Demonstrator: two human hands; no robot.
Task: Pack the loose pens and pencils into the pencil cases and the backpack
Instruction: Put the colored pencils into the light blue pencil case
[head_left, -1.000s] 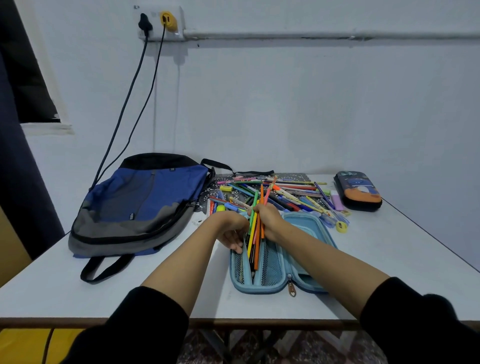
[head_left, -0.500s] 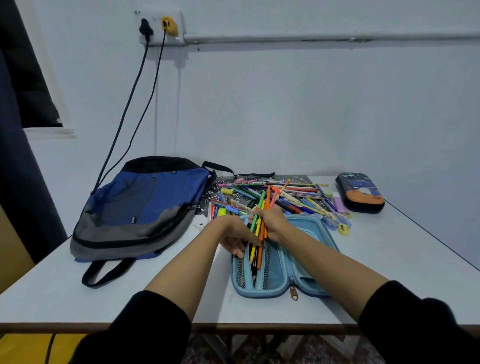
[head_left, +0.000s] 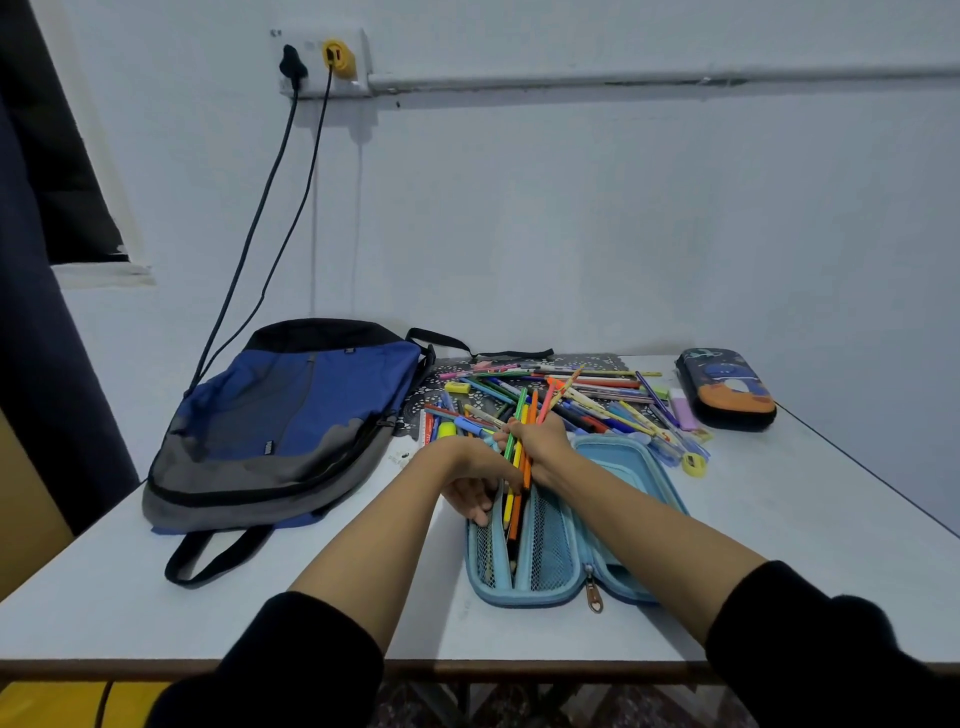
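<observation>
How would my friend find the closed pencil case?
Start at the white table and go to its far right corner, by the wall. Past the heap of loose pens lies the closed pencil case. It is dark with an orange band, unlike the open light-blue case.

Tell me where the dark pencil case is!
Head view: the dark pencil case lies at the far right of the table, by the wall, just right of the lilac eraser.
</observation>
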